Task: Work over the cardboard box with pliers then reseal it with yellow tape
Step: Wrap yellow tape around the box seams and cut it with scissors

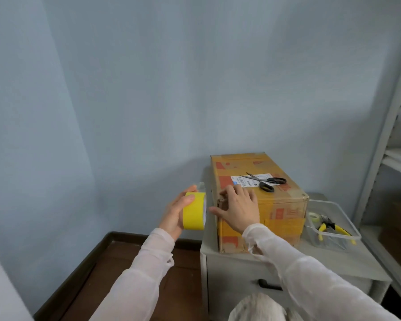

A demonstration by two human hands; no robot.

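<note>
Left hand (175, 215) grips the yellow tape roll (193, 210), held upright just left of the right hand (239, 207), likely ready to pull a strip; can't tell if the tape end is stuck down yet. Right hand lies flat, fingers spread, pressing the cardboard box (283, 212) at its near-left top edge, probably to steady it. Box sits on the grey worktop (329, 258) under the right hand: worn, orange print, label on top, old tape, frayed corner by the thumb. Scissors (265, 181) rest on the box just beyond the fingers, handy for cutting. Pliers (332, 228) lie in a clear tray (338, 240) well right, apparently finished with.
</note>
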